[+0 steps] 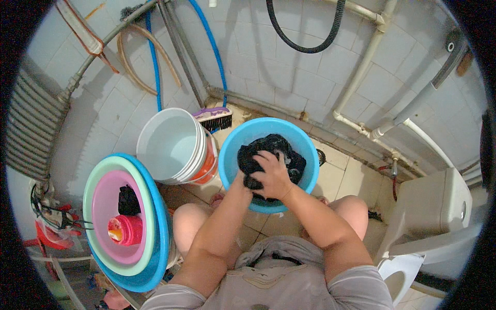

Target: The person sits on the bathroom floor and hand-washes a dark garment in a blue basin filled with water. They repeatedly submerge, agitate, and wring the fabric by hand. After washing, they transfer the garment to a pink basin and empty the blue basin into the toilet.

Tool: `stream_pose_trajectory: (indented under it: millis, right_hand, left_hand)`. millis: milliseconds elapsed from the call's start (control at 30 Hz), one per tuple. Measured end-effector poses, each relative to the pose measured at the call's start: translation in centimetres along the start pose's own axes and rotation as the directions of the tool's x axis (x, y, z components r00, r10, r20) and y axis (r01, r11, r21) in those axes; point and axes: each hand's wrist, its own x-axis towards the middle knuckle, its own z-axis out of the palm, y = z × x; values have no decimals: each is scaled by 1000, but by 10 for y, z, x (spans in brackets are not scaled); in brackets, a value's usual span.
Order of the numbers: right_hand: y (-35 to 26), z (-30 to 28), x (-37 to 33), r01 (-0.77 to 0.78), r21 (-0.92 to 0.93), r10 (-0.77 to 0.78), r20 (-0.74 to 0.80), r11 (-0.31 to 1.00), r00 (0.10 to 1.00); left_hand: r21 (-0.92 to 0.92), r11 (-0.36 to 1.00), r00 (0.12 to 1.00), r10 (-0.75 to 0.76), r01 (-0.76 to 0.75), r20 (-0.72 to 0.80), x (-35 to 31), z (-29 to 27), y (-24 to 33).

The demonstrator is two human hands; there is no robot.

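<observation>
Wet-looking black cloth [276, 142] lies bunched in a round light-blue basin [309, 165] on the floor in front of me. My right hand [272, 177] grips the cloth from above, its fingers bent over a fold. Close against it, my left hand [244, 181] is sunk into the bunched cloth and holds it from the left side, with its fingertips hidden. Both hands meet inside the basin, left of its middle. Some pale foam or water shows on the cloth.
A white bucket [164, 137] and a purple-backed brush [216, 119] stand beyond the basin on the left. Nested basins [93, 217] at my left hold a pink jar [126, 230] and a black cloth piece [128, 200]. A toilet [421, 206] is at the right; pipes [361, 77] line the wall.
</observation>
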Motion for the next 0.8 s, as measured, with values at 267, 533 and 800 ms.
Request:
stream_pose_trajectory:
  millis: [267, 533, 800]
  right_hand:
    - [79, 43, 28, -854, 326, 908, -35, 405, 417]
    - [79, 66, -26, -605, -400, 725, 393, 689, 565]
    - [92, 48, -23, -753, -261, 757, 483, 604, 439]
  left_hand:
    - [531, 772, 832, 4, 349, -554, 34, -91, -15]
    - [605, -642, 882, 347, 471, -318, 10, -76, -1]
    - [736, -476, 876, 281, 482, -392, 22, -119, -10]
